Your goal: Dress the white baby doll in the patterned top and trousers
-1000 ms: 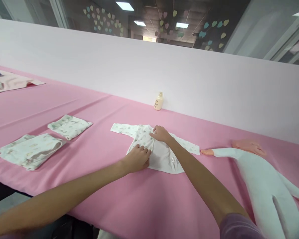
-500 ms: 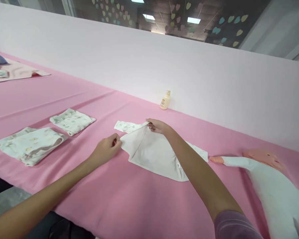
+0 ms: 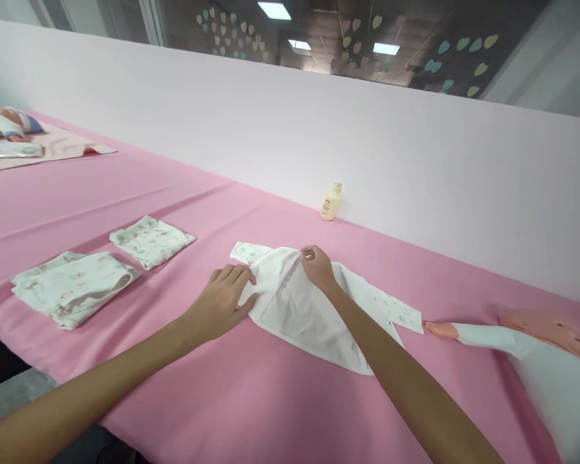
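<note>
While two folded garments (image 3: pixel 77 287) lie at far left, the left hand (image 3: pixel 222 301), fingers flat and together, presses the baby shirt (image 3: pixel 309 309) mid-counter, right hand (image 3: pixel 319 267) pinching its folded flap; mid-fold, likely smoothing next.

Bright, even light from ceiling panels (image 3: pixel 274 9); soft shadows, edges stretched, right side blurred.
</note>
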{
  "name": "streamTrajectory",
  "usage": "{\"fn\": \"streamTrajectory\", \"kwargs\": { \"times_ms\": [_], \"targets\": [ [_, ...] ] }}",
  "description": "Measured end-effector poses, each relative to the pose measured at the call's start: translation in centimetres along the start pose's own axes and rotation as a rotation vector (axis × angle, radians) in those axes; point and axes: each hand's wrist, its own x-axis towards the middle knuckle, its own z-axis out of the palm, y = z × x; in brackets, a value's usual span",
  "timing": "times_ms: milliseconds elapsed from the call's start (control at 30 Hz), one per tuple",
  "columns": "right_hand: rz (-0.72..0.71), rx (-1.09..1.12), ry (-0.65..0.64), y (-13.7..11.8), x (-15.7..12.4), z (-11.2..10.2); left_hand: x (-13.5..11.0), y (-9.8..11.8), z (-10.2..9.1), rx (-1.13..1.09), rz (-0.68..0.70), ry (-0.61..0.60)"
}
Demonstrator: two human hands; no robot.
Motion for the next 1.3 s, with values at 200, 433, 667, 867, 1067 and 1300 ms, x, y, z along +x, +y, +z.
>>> {"fn": "streamTrajectory", "kwargs": {
  "times_ms": [200, 433, 667, 867, 1067, 1300],
  "targets": [
    [-0.213, -0.163, 0.036, 2.1, -1.5, -0.9, 9.2, 0.7, 3.9, -0.117, 0.231, -0.134],
    [-0.326, -0.397, 0.078, 3.9, -1.7, -0.4, 14.2, -1.1, 10.5, -0.045, 0.158, -0.159],
    [-0.296, -0.429, 0.033, 4.4, -1.7, -0.2, 14.0, -1.7, 11.5, 0.006, 0.160, -0.199],
    [-0.330, -0.471, -0.002, 3.8, -1.9, -2.0, 14.1, -1.5, 11.3, 0.020, 0.165, -0.171],
    [-0.307, -0.489, -0.024, 5.9, -4.0, -8.2, 14.0, -1.7, 11.2, 0.015, 0.165, -0.164],
    [-0.209, -0.483, -0.220, 9.4, -6.6, -10.2, 14.0, -1.8, 11.5, 0.019, 0.158, -0.177]
  ]
}}
